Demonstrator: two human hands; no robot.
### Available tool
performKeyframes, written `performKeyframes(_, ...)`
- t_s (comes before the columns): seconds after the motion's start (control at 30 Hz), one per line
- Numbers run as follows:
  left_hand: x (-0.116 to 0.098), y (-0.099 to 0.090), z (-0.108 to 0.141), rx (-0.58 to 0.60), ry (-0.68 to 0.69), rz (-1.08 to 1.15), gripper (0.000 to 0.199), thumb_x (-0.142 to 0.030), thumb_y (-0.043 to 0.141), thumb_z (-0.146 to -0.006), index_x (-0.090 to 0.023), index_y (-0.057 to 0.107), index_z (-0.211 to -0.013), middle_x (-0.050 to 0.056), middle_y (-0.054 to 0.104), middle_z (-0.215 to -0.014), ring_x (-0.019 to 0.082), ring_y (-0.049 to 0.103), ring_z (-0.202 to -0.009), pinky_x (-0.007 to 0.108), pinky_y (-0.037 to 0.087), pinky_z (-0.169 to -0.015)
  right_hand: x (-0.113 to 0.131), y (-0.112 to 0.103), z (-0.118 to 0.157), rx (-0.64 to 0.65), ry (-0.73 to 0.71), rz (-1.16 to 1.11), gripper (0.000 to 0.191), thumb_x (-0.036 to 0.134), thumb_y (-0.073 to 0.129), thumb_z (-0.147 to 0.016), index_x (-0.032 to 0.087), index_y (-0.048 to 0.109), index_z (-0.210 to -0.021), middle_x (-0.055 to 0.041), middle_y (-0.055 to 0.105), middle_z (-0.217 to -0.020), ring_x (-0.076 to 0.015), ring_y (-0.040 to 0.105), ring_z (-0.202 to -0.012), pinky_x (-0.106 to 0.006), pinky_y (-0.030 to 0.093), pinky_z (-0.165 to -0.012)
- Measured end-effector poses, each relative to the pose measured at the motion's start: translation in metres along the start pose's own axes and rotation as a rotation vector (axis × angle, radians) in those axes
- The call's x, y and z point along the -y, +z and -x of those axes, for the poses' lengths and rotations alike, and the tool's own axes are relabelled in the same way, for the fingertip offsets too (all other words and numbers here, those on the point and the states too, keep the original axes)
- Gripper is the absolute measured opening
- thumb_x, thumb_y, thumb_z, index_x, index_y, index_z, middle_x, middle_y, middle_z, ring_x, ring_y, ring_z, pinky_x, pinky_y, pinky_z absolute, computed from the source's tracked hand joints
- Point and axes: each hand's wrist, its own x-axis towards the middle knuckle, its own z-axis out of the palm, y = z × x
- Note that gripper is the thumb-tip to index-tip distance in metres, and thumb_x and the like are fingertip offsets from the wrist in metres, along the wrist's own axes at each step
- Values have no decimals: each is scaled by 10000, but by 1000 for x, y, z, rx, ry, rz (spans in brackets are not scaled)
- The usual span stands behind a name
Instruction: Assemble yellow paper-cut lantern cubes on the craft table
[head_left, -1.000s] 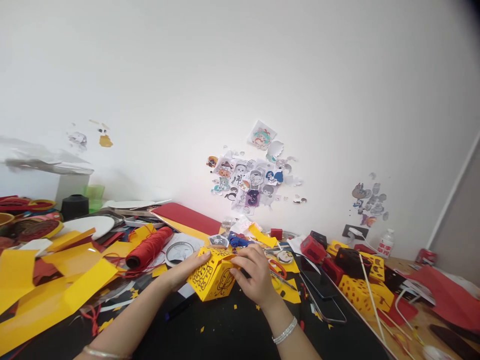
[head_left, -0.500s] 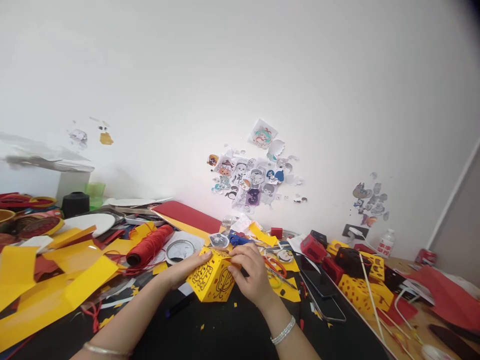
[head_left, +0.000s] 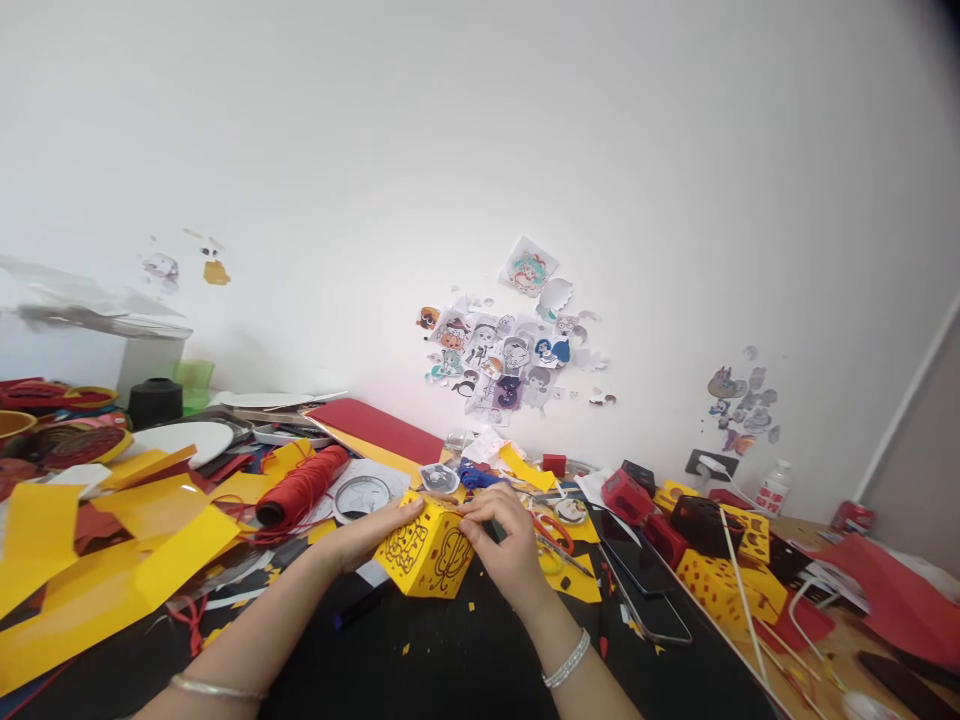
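A yellow paper box [head_left: 426, 552] with dark patterns and small cut-outs stands tilted over the black table surface. My left hand [head_left: 371, 535] grips its left side, the thumb lying along the top edge. At the upper right corner, my right hand [head_left: 501, 535] pinches the box's edge between thumb and forefinger. A dark marker [head_left: 361, 606] lies just left of the box, below my left hand. Beyond the hands are a roll of clear tape [head_left: 362, 497] and a blue tool [head_left: 480, 477]. Orange-handled scissors [head_left: 555, 532] rest right of my right hand.
Yellow paper strips [head_left: 184, 565] and a red cord spool [head_left: 304, 487] crowd the left. Two phones [head_left: 637, 555] lie to the right, before more yellow boxes [head_left: 720, 585] and thin sticks [head_left: 742, 595]. The white wall [head_left: 337, 200] with stickers rises behind.
My right thumb and fingers have drawn closer together at the box's top corner. The box has turned and tipped slightly, while my left hand keeps its hold.
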Motion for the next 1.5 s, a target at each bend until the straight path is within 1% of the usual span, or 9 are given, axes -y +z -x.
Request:
performKeyframes(0.1, 0, 1, 1, -7, -13, -9, 728, -602, 686, -619, -178, 577, -1201, 102, 690, -1051, 352, 575, -1074, 431, 435, -931, 0, 0, 1, 0, 39, 21, 34, 180, 617, -786, 214, 617, -793, -35, 654, -778, -185, 580, -768, -347, 476, -699)
performKeyframes(0.2, -2, 4, 3, -30, -28, -13, 745, -621, 686, -602, -166, 586, -1183, 107, 696, -1030, 356, 582, -1060, 429, 441, -918, 1, -1, 0, 15, 37, 52, 87, 206, 611, -800, 223, 647, -878, -41, 665, -807, -194, 581, -793, -361, 476, -724)
performKeyframes(0.53, -12, 14, 6, -55, -57, -30, 745, -637, 705, -554, -167, 615, -1125, 95, 702, -1016, 351, 563, -1087, 429, 414, -948, 4, 1, -2, 52, 82, -58, 113, 169, 591, -811, 239, 678, -792, -28, 703, -816, -189, 600, -824, -357, 485, -760)
performKeyframes(0.7, -10, 13, 5, -73, -51, -36, 736, -642, 693, -561, -165, 621, -1117, 100, 698, -1027, 337, 579, -1068, 411, 422, -938, 4, 2, -1, 119, 93, -62, 196, 168, 588, -818, 255, 665, -976, -32, 688, -957, -190, 579, -929, -366, 458, -840)
performKeyframes(0.87, -5, 9, 2, -52, -36, -34, 790, -645, 699, -552, -153, 594, -1161, 122, 699, -1020, 332, 620, -993, 407, 452, -890, 5, 4, -2, 114, 96, -119, 143, 171, 626, -795, 269, 691, -876, -15, 698, -928, -187, 587, -913, -361, 460, -837)
performKeyframes(0.97, -3, 5, 1, -74, -59, -32, 820, -673, 687, -536, -151, 594, -1161, 126, 710, -981, 339, 639, -946, 411, 469, -854, 4, 2, -2, 137, 148, -111, 173, 198, 626, -800, 279, 688, -939, -20, 694, -968, -193, 581, -943, -367, 456, -853)
performKeyframes(1.07, -3, 1, 1, -104, -62, -4, 806, -706, 650, -548, -173, 603, -1152, 117, 715, -959, 352, 630, -966, 431, 474, -847, 1, -1, -2, 113, 186, -69, 199, 222, 623, -799, 278, 681, -981, -30, 689, -988, -202, 580, -958, -380, 450, -866)
performKeyframes(1.27, -3, -1, 1, -84, -6, 59, 747, -660, 674, -573, -218, 595, -1170, 74, 716, -967, 350, 608, -1016, 417, 480, -856, -5, -2, -3, 52, 251, -109, 89, 232, 624, -790, 256, 706, -817, -37, 700, -900, -204, 604, -900, -389, 465, -847)
performKeyframes(1.5, -4, 1, 3, -76, 7, 104, 771, -643, 685, -576, -200, 566, -1196, 95, 699, -1020, 347, 602, -1030, 409, 473, -878, -7, -2, -3, 24, 322, -186, 100, 257, 651, -765, 244, 696, -854, -46, 690, -931, -205, 608, -926, -371, 484, -841)
